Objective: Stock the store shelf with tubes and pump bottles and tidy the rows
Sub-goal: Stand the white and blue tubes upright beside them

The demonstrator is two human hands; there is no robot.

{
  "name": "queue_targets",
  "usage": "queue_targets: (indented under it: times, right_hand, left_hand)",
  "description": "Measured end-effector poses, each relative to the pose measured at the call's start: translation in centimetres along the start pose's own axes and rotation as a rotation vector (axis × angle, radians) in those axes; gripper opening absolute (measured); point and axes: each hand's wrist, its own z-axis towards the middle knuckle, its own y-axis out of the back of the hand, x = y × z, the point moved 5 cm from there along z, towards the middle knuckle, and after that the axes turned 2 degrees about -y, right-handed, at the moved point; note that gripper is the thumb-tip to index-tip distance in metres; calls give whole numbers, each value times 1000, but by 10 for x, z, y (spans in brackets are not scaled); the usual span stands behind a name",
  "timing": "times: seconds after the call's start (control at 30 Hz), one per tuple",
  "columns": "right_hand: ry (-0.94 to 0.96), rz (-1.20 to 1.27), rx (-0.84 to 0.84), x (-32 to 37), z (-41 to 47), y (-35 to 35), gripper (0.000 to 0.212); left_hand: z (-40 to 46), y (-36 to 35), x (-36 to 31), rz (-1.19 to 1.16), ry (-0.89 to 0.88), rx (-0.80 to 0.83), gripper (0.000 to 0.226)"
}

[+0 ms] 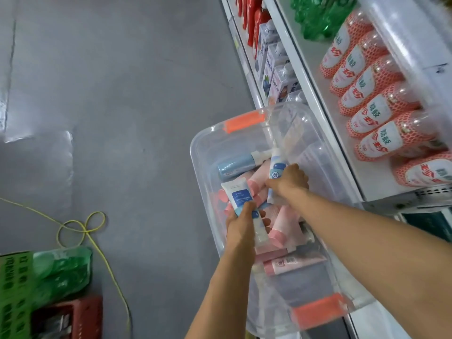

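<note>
Grey floor (122,94), two hands (241,222), two tubes (236,195)

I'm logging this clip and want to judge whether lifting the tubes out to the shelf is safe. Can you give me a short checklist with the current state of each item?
1. Left hand grips white and blue tubes: ok.
2. Right hand holds the upright white tube: ok, fingers curl around it.
3. Clear bin stays steady: cannot tell, what supports it is hidden.
4. More stock remains: ok, pink tubes and a blue bottle lie in the bin.
5. Free space on the shelf: cannot tell, the target row is not identifiable.
6. Yellow cord on the floor: ok, away from the bin.
</note>
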Motion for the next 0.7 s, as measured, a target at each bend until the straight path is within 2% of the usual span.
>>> queue_targets:
  times: [0.13,0.3,0.4,0.57,0.7]
  right_hand:
    - [47,-76,119,-1,-8,-8,59]
    - [121,101,246,-11,-29,-13,37]
    - [198,194,287,-16,-49,4,45]
    - [347,369,302,-25,-103,48,48]
    - [440,361,283,-41,-140,82,39]
  left_hand:
    - [-3,-1,-1,18,-14,5,16]
    - [-22,-2,-7,43,-51,14,21]
    - [-41,-4,-15,70,-89,50,15]
    - [-77,-10,-35,97,-203,92,18]
    - [-109,-13,-52,73,-326,89,18]
